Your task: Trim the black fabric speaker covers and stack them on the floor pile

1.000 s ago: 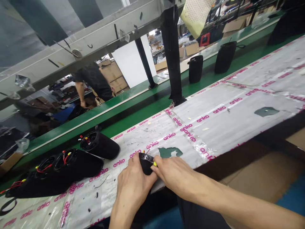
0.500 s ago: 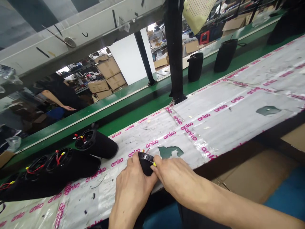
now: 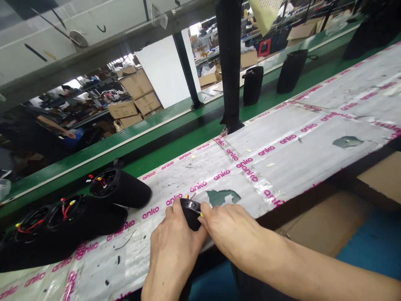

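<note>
A black cylindrical speaker housing (image 3: 191, 217) with a glossy rim stands between my hands at the front edge of the bench. My left hand (image 3: 175, 238) is wrapped round its left side. At the right of its rim my right hand (image 3: 227, 228) is closed in a pinch on something small, of which only a yellow bit shows by the fingertips. Small red and yellow wire ends stick up behind the rim. Several similar black housings (image 3: 90, 221) lie at the left, with red wires and yellow connectors at their open ends.
The bench (image 3: 282, 167) has a white cover with pink lettering. Behind it runs a green conveyor (image 3: 156, 154) with two black housings (image 3: 253, 85) standing on it. A black post (image 3: 230, 62) rises beyond my hands. Another person's arm (image 3: 54, 125) shows at the far left, near cardboard boxes (image 3: 136, 85).
The view has shifted slightly, and the far person's arm appears farther left. My hands keep nearly the same hold, with less of the yellow piece showing by my right fingertips.
</note>
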### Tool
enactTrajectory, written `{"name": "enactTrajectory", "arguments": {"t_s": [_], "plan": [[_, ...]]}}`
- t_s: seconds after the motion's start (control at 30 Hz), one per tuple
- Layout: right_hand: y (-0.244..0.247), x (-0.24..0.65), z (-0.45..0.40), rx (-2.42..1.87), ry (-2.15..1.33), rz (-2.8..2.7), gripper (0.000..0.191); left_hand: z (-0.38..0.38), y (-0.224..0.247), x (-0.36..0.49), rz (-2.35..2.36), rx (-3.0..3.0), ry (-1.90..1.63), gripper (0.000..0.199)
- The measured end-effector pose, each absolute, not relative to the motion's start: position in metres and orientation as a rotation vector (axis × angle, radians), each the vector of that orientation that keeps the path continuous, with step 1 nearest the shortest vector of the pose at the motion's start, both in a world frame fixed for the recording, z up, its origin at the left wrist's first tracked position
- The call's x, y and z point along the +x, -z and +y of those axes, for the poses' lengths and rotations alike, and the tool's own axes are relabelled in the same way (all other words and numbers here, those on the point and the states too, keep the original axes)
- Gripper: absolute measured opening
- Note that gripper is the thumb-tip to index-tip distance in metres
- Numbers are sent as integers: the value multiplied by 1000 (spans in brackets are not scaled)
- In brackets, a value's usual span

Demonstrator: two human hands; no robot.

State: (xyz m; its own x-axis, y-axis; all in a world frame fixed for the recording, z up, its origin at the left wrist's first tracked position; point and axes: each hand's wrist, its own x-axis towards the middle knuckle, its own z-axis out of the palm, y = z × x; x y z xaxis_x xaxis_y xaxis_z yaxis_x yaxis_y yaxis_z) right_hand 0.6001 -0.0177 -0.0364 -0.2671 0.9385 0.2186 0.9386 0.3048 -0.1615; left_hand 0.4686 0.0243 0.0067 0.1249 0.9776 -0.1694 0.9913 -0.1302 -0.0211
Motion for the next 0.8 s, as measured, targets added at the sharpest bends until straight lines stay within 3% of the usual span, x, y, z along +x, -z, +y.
{"name": "enactTrajectory", "arguments": {"t_s": [0.2,0.4,0.63,0.8], "plan": [[21,606,-11,-1602,2,-2447,11,28,-8,468,1973,2256,260,71],[9,612,-8,-1613,-97,-2580,32,25,-6,472,1978,2272,260,70],[26,617,-9,-1613,-274,-2399,6,22,-7,473,1981,2330,247,69],[47,620,-13,-1513,-460,-1993,24,24,-7,465,1977,2333,156,58]]}}
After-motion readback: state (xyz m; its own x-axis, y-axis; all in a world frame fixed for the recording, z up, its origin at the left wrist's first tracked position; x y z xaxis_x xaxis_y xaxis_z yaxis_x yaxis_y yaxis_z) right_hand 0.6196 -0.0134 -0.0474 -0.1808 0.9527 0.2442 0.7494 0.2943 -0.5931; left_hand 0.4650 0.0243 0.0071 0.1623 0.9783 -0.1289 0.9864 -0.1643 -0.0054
